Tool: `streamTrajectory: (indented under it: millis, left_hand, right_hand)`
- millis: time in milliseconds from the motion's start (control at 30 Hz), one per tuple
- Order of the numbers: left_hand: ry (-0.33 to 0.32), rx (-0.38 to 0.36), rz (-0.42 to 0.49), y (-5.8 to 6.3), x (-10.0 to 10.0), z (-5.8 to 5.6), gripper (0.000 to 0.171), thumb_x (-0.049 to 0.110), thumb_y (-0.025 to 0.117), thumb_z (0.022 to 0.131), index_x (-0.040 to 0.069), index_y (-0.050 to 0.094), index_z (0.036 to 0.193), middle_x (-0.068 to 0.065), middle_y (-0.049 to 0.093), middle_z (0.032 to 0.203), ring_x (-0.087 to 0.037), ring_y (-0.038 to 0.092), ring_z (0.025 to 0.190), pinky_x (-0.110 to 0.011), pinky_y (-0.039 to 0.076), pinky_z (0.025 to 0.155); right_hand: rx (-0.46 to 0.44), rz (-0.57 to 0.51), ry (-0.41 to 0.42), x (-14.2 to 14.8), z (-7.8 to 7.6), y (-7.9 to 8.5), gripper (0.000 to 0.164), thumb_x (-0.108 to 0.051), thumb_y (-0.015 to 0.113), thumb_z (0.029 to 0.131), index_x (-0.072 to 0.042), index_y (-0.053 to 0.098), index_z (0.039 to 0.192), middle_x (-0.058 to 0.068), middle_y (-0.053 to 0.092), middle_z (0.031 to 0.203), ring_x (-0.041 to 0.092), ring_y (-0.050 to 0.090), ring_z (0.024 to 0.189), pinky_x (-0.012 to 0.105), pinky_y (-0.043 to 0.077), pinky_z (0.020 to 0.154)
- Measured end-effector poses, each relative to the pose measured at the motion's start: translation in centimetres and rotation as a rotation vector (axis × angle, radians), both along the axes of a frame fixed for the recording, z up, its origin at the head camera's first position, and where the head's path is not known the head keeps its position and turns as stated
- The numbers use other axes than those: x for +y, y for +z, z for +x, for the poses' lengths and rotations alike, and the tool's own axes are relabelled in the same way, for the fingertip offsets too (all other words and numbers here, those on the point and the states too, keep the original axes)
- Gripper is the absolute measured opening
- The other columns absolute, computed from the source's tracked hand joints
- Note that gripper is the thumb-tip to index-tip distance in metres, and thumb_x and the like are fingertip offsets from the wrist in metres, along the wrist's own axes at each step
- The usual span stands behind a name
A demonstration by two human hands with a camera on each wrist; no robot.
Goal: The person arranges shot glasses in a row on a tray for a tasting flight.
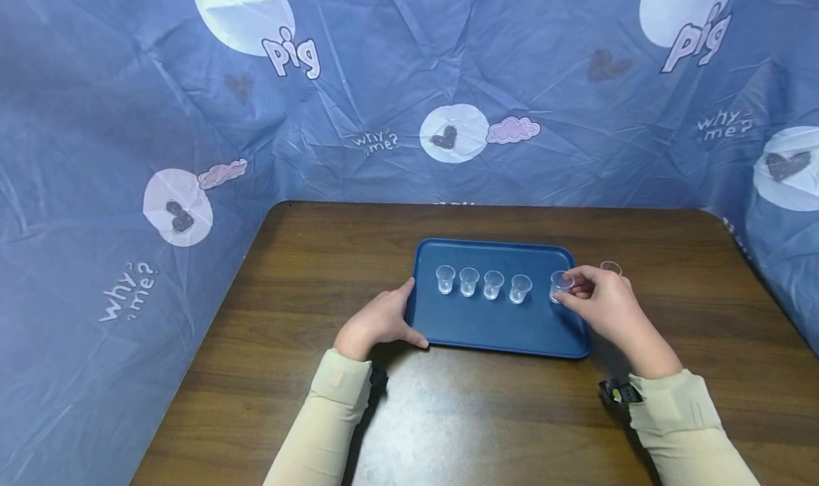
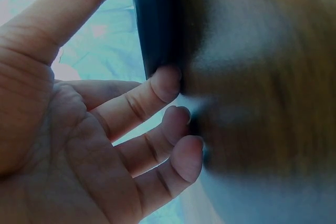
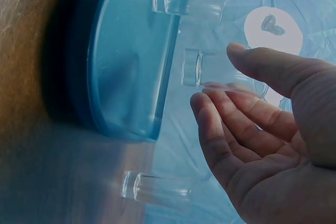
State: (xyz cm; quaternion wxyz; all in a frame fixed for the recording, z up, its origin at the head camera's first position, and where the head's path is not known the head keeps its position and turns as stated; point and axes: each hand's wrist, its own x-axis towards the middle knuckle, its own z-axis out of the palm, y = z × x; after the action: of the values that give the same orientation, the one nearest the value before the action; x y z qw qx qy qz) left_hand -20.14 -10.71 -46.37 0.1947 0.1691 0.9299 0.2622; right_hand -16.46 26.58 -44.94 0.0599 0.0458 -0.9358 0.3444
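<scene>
On a blue tray (image 1: pixel 486 327) four-sided with rounded corners, several small clear shot cups (image 1: pixel 493 285) stand upright in a row. My right hand (image 1: pixel 608 303) pinches another clear shot cup (image 3: pixel 192 67) between thumb and fingers, over the tray's right end. That cup is upright, its base above the tray in the right wrist view. My left hand (image 1: pixel 382 319) rests against the tray's left end, fingers along the side edge and thumb at the front left corner. In the left wrist view its fingers (image 2: pixel 168 82) are loosely extended beside the dark tray edge.
One more clear cup (image 1: pixel 611 267) stands on the wooden table (image 1: pixel 307 258) right of the tray, partly hidden behind my right hand. A blue printed sheet (image 1: pixel 358 81) hangs along the table's back and sides.
</scene>
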Motion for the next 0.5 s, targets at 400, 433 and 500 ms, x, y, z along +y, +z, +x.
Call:
streamTrajectory:
  millis: [400,433,500]
  left_hand:
    - [0.004,-0.009,-0.024,0.14,0.1,0.02,0.124,0.036,0.097,0.07,-0.002,0.02,0.16,-0.022,0.037,0.157,-0.031,0.044,0.137,-0.042,0.036,0.111]
    - [0.004,-0.008,-0.025,0.15,0.1,0.02,0.124,0.036,0.097,0.07,-0.002,0.02,0.16,-0.021,0.037,0.157,-0.031,0.044,0.138,-0.042,0.036,0.111]
    - [0.004,-0.007,-0.024,0.17,0.11,0.01,0.124,0.035,0.097,0.07,-0.002,0.02,0.16,-0.021,0.037,0.157,-0.031,0.044,0.138,-0.043,0.036,0.111]
  right_hand:
    - [-0.012,-0.011,0.013,-0.51,-0.06,0.0,0.034,-0.014,0.082,0.088,0.007,0.07,0.112,0.016,0.071,0.096,0.027,0.067,0.084,0.04,0.058,0.07]
    - [-0.013,-0.012,0.013,-0.52,-0.06,0.0,0.034,-0.014,0.082,0.088,0.007,0.07,0.112,0.016,0.071,0.096,0.027,0.067,0.084,0.04,0.058,0.07]
    - [-0.013,-0.009,0.011,-0.54,-0.06,-0.01,0.033,-0.013,0.082,0.088,0.006,0.071,0.112,0.015,0.071,0.096,0.026,0.067,0.084,0.04,0.058,0.069]
